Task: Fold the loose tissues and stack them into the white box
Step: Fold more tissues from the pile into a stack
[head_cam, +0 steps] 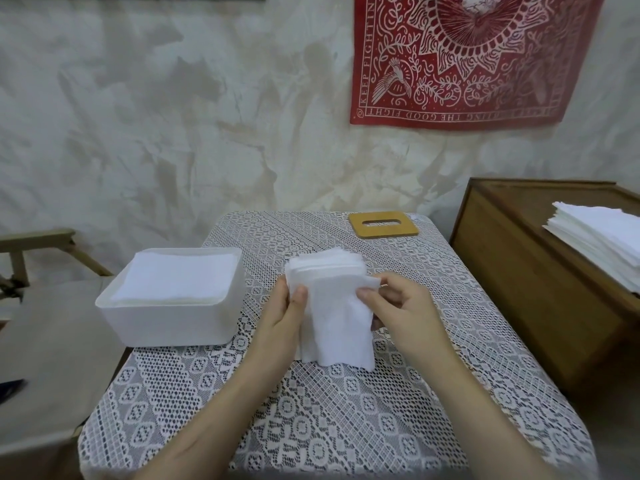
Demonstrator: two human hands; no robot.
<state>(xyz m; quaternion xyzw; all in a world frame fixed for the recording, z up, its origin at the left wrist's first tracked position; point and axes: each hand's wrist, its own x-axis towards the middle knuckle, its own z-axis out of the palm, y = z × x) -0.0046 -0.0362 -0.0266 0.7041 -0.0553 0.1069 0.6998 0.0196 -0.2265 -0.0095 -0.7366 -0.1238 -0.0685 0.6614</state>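
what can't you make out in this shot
Head view, all three:
1. How deep the tissues in the white box go: its wall hides them.
2. Fingers of the left hand: behind the held tissue.
3. Tissue pile on the cabinet: cut off by the right edge.

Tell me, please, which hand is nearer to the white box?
Left. The left hand holds the left edge of the tissue, close beside the white box; the right hand pinches its right edge, farther away.

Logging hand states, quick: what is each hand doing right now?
Left hand: pinches the tissue bundle at its left edge.
Right hand: pinches the same bundle's right edge.
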